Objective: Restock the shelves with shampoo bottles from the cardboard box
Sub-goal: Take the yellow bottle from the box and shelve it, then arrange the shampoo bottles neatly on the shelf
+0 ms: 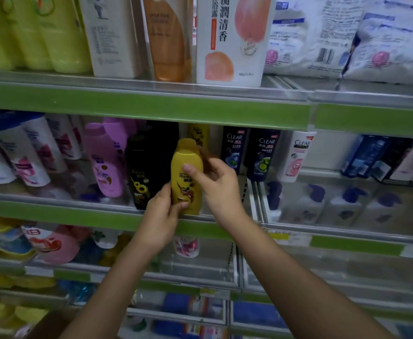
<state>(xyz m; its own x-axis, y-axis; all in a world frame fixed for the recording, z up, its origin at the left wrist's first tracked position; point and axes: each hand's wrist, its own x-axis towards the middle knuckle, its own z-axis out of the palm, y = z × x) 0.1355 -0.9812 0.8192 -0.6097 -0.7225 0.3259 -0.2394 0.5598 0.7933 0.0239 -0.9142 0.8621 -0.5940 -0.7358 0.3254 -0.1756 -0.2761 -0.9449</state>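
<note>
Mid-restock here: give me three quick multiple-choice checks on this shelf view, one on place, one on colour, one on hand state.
1. Which bottle stands directly left of the held bottle?
A. a black bottle
B. a white CLEAR bottle
C. a green bottle

2. What colour is the held bottle?
A. pink
B. yellow
C. blue

3. How do the hands stand?
A. both open, off the bottle
B. only the right one holds
C. both hold the bottle

Key: 1 A, the black bottle stands beside the yellow bottle on its left. 2 B, body and cap are yellow. 3 C, left hand grips its base, right hand its upper part.
</note>
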